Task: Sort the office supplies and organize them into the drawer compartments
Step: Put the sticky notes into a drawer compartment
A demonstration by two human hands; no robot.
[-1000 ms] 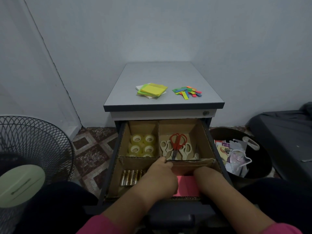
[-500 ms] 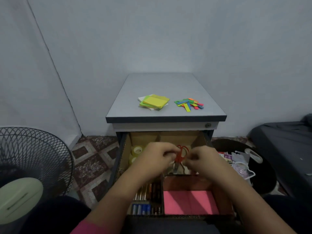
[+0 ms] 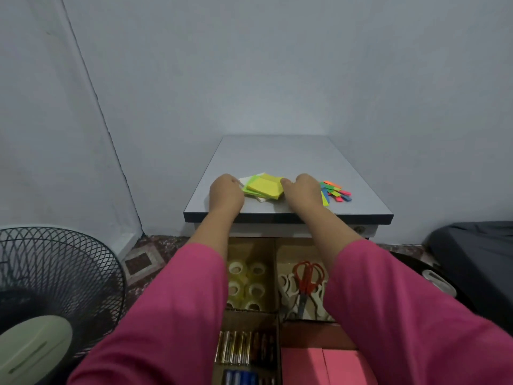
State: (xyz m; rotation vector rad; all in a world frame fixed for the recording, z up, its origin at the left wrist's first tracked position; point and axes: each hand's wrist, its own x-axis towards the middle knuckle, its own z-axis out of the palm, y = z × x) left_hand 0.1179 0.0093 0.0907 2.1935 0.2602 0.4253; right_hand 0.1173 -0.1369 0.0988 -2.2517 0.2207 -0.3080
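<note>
Drawer (image 3: 280,319) is seen open below the cabinet top, divided by cardboard walls into compartments. At its near edge, pink sticky-note pads (image 3: 322,365) are seen in the near right compartment, and batteries (image 3: 244,347) are laid side by side in the near left compartment. Farther in, tape rolls (image 3: 245,282) are stood in rows in the far left compartment. Scissors (image 3: 306,284), one red-handled pair lying on top of white-handled pairs, are held in the far right compartment.

Both arms, in pink sleeves, are extended over the drawer to the cabinet top (image 3: 277,157). A stack of yellow and green sticky notes (image 3: 263,187) lies near the front edge of that top, between the two hands. The left hand (image 3: 226,191) is placed at the stack's left side with curled fingers; whether the notes are gripped cannot be told. The right hand (image 3: 302,190) is placed at the stack's right side, thumb touching the stack's edge, fingers curled; a grip cannot be confirmed. Coloured index tabs (image 3: 337,191) are scattered just right of the right hand, towards the front right corner.

A black floor fan (image 3: 55,279) is observed left of the cabinet.
</note>
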